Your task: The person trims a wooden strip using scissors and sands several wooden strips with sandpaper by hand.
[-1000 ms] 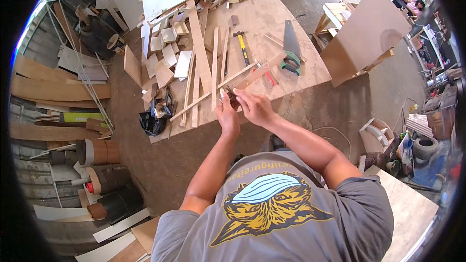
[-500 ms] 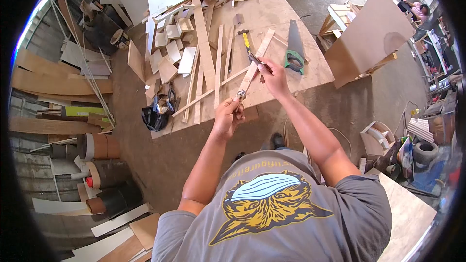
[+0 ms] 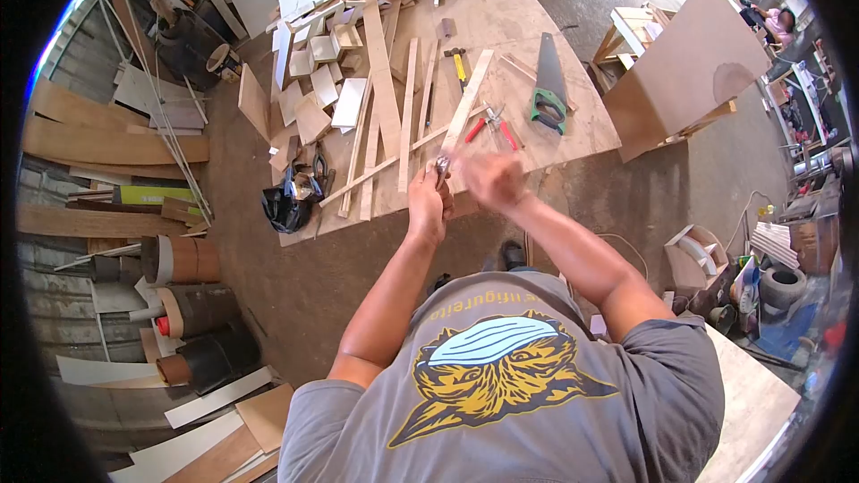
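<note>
Silvery piece (image 3: 442, 165) sits pinched in left hand (image 3: 430, 203), near right hand (image 3: 495, 181), whose blurred grip I cannot tell

The 2 arms (image 3: 394, 300) reach forward; the left hand (image 3: 429, 203) is curled; the right hand (image 3: 494, 179), blurred, is near.

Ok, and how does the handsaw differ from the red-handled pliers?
The handsaw is clearly longer than the red-handled pliers. The handsaw has one green-and-black handle; the red-handled pliers have two handles, spread apart. Both lie on the table, handles toward the person.
</note>
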Tool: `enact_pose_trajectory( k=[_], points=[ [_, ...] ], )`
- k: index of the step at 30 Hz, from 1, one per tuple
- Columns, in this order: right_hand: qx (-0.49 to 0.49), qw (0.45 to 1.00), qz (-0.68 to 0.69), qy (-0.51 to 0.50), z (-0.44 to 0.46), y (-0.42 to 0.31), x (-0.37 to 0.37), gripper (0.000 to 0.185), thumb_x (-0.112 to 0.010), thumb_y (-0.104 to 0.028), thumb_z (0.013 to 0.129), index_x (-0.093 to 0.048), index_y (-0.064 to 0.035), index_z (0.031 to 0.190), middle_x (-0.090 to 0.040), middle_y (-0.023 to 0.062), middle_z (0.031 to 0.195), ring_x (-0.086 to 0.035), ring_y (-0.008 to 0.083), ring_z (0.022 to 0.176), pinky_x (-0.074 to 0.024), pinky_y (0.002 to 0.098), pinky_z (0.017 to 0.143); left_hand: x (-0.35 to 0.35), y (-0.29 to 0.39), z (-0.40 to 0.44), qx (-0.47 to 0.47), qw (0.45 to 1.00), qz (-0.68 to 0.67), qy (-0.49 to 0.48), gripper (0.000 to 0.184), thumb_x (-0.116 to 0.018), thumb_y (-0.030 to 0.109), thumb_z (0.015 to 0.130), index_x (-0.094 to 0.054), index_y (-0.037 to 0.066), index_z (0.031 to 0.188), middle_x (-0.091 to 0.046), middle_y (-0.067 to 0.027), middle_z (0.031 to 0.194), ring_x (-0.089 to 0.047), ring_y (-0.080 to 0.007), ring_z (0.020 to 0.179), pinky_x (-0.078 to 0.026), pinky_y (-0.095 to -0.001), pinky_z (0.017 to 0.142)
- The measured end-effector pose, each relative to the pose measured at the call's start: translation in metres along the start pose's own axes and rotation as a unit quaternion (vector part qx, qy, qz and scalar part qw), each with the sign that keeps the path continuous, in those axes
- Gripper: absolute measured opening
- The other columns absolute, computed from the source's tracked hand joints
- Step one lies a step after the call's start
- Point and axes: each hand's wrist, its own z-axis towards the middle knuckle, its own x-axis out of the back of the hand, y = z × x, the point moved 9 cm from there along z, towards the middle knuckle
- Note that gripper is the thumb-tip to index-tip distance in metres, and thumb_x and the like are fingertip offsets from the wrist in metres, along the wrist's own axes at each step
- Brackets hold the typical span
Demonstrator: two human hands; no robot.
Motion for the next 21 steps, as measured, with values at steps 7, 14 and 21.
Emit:
enact_pose_trajectory(
  k=[7, 14, 21],
  points=[
    [0.085, 0.996, 0.034, 0.003, 0.002, -0.002, 0.003, 0.03, -0.064, -0.015, 0.089, -0.073, -0.0153, 0.118, -0.065, 0.0045, 0.066, -0.063, 0.0211, 0.051, -0.051, 0.0349, 0.049, 0.002, -0.001, 0.005, -0.076, 0.997, 0.013, -0.01, 0.03, -0.037, 0.029, 0.11, -0.053, 0.008, 0.096, -0.03, 0.0068, 0.055, -0.025, -0.0075, 0.04, -0.02, -0.0273, 0.037],
    [0.025, 0.999, -0.017, -0.032, 0.009, 0.035, -0.008, 0.025, -0.057, -0.019, 0.096, -0.075, -0.0166, 0.112, -0.074, 0.0087, 0.084, -0.066, 0.0225, 0.057, -0.0515, 0.036, 0.05, 0.011, 0.003, 0.0, -0.063, 0.997, 0.015, -0.039, 0.03, -0.04, 0.029, 0.11, -0.056, 0.007, 0.095, -0.031, 0.0078, 0.055, -0.025, -0.0062, 0.04, -0.019, -0.0266, 0.037],
    [-0.007, 0.999, 0.048, -0.008, 0.009, 0.02, 0.001, 0.029, -0.061, -0.017, 0.093, -0.073, -0.016, 0.12, -0.073, 0.008, 0.079, -0.067, 0.0243, 0.058, -0.0531, 0.0379, 0.053, 0.018, 0.009, -0.002, -0.163, 0.982, 0.095, -0.03, 0.034, -0.042, 0.03, 0.109, -0.055, 0.008, 0.087, -0.034, 0.0077, 0.057, -0.027, -0.0051, 0.042, -0.021, -0.0255, 0.038]
  ],
)
